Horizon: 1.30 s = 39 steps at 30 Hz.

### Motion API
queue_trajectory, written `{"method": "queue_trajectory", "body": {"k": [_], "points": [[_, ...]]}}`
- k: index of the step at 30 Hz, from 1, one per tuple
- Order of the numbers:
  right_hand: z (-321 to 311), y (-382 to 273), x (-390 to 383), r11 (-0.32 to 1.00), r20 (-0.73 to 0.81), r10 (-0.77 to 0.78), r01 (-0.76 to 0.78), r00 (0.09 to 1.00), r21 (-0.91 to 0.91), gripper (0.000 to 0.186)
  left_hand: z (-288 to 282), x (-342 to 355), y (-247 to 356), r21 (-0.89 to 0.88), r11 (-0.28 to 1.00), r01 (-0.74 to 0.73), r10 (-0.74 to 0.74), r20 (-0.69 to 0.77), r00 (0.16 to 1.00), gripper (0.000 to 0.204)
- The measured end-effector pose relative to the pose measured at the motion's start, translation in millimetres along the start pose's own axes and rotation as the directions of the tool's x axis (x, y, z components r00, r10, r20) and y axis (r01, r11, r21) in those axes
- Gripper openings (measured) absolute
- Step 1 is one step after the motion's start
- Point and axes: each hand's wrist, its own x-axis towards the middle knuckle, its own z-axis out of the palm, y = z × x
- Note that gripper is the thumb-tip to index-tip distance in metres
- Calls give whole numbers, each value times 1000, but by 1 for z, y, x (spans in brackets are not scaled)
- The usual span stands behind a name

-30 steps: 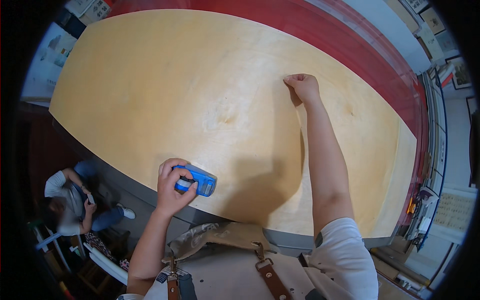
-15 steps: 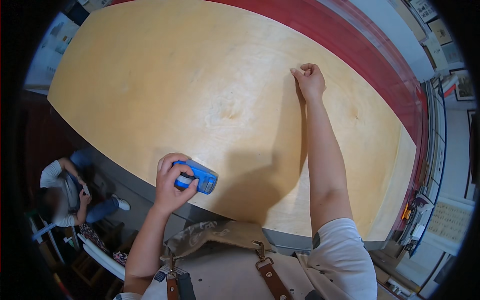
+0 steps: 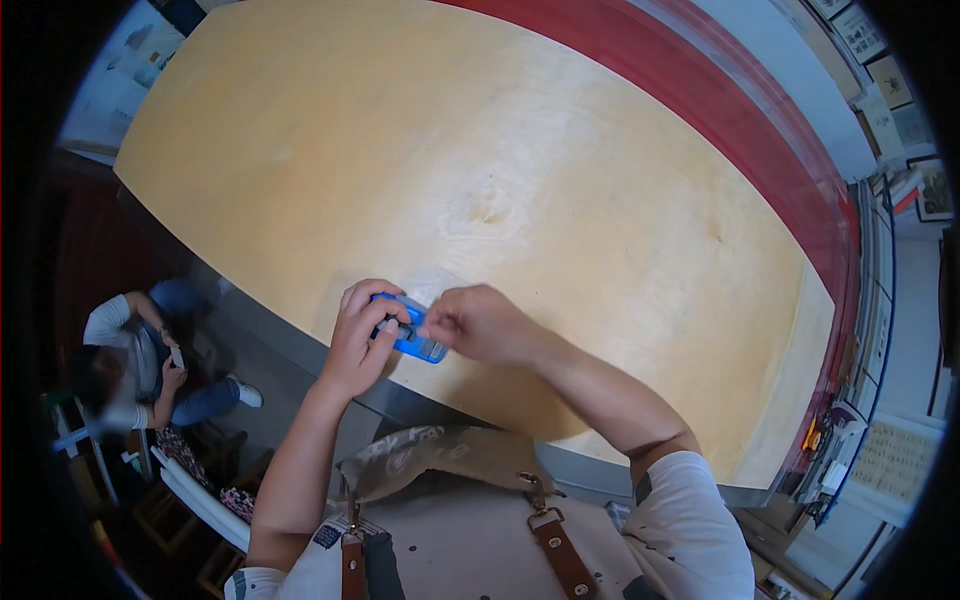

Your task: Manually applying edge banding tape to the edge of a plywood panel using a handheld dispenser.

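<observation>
A blue tape dispenser [image 3: 428, 349] sits near the front edge of the wooden board, its roll partly covered by fingers. Wrapped around its rear part from the left is my left hand [image 3: 355, 340], with the thumb and fingers closed on it. My right hand [image 3: 485, 322] is at the dispenser's front end, fingers curled together in a pinch and a little blurred. Whatever lies between those fingertips is too small or hidden to make out.
The pale wooden board [image 3: 600, 230] spans most of the view, with a red strip [image 3: 700, 120] behind it. At the left a seated person [image 3: 145, 345] holds a phone. Tools and papers [image 3: 840, 440] crowd the right side; an apron covers my front.
My right hand has come back from the far part of the board to the dispenser's front end. The left hand still holds the dispenser, which appears slightly farther right and up.
</observation>
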Motion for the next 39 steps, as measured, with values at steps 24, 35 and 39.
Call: {"method": "queue_trajectory", "body": {"k": [24,35,39], "points": [[-49,41,19,954,-583,99,-244,806,-175,9,8,-4,-1,59,998,-20,27,-111,993,23],[-81,83,81,953,-745,196,-303,638,-8,16,8,-3,-6,47,998,-30,35,-119,992,27],[-86,86,82,954,-747,184,-300,639,-22,24,10,-4,-6,10,999,-32,33,-121,992,26]]}}
